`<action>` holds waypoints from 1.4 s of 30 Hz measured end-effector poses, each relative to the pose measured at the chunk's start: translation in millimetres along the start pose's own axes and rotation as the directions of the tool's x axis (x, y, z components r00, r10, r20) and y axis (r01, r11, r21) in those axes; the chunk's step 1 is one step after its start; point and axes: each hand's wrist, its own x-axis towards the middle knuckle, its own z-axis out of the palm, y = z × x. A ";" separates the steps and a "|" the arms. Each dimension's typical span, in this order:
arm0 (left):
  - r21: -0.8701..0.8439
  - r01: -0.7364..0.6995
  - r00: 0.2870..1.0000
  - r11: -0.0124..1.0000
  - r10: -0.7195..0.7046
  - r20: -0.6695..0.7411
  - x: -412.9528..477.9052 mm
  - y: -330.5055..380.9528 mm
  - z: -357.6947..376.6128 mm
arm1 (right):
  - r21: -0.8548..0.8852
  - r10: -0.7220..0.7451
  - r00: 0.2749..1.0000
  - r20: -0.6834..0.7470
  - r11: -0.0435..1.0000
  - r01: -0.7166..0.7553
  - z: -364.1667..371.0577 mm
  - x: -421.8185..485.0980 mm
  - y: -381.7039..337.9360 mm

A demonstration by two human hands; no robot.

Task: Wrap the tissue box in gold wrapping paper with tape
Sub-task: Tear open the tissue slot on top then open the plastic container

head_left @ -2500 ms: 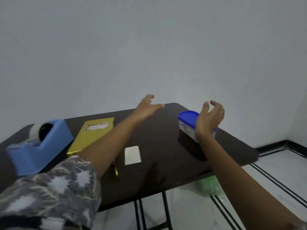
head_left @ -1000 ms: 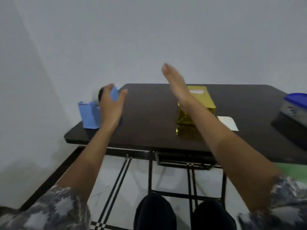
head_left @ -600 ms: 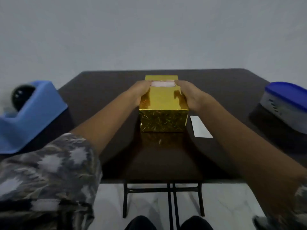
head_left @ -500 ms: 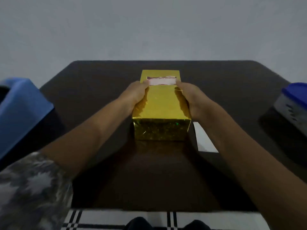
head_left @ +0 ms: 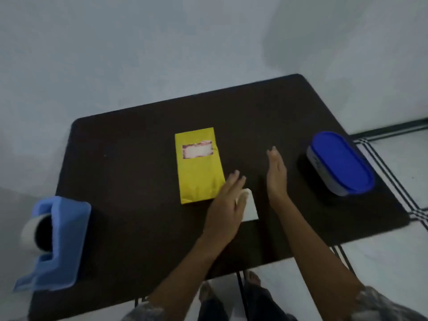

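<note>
The tissue box (head_left: 199,165), covered in gold paper with its opening showing on top, stands in the middle of the dark table (head_left: 139,228). My left hand (head_left: 228,205) hovers flat, fingers straight, just right of the box's near corner and over a white paper slip (head_left: 251,208). My right hand (head_left: 276,174) is held edge-up with straight fingers further right, apart from the box. Neither hand holds anything. A blue tape dispenser (head_left: 58,242) with its tape roll sits at the table's left edge.
A container with a blue lid (head_left: 340,163) stands at the table's right side. The grey wall is behind the table. White tiled floor with dark lines shows at the right, and my feet show under the near edge.
Both hands have let go of the gold box and drawn back to its right. The view now looks down from higher up, as if I stand over the table.
</note>
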 end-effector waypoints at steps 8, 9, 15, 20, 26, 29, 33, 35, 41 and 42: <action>0.146 0.017 0.994 0.989 -0.033 0.105 -24.7 -25.5 94.7 | -0.005 0.050 0.990 -0.133 0.999 -0.051 -62.2 -40.6 37.9; 0.027 0.100 0.992 0.995 -0.101 0.076 -18.5 -11.9 95.7 | 0.017 0.025 0.987 -0.161 1.000 -0.023 -76.4 -38.5 36.4; -0.362 0.094 0.951 0.927 -0.191 -0.243 82.4 123.4 122.2 | 0.430 -0.037 0.938 -0.345 0.882 0.193 -167.8 15.5 -25.1; -0.558 0.026 0.993 0.829 -0.087 -0.083 147.0 248.5 243.6 | 0.454 0.027 0.971 -0.239 0.886 0.087 -299.8 87.0 -55.1; -0.676 0.461 0.832 0.575 -0.545 0.104 212.7 290.8 408.4 | 0.209 0.166 0.971 -0.174 0.969 -0.128 -448.1 203.8 -40.3; -0.651 0.591 0.715 0.476 -0.682 0.150 232.2 275.9 442.8 | 0.141 0.263 0.960 -0.094 0.958 -0.249 -467.2 266.7 -22.0; -0.624 0.655 0.556 0.426 -0.831 0.017 292.5 217.1 486.4 | 0.058 0.398 0.917 0.014 0.916 -0.398 -468.5 360.8 7.9; -0.602 0.674 0.505 0.428 -0.862 -0.047 327.0 185.8 510.6 | 0.007 0.432 0.900 0.053 0.901 -0.433 -465.4 403.2 28.2; -0.433 0.748 0.483 0.503 -0.860 -0.166 423.7 52.2 636.0 | -0.121 0.434 0.881 0.189 0.901 -0.417 -433.9 577.9 142.3; -0.398 0.751 0.491 0.526 -0.849 -0.196 436.1 30.9 661.3 | -0.123 0.428 0.880 0.207 0.904 -0.410 -426.5 606.7 168.4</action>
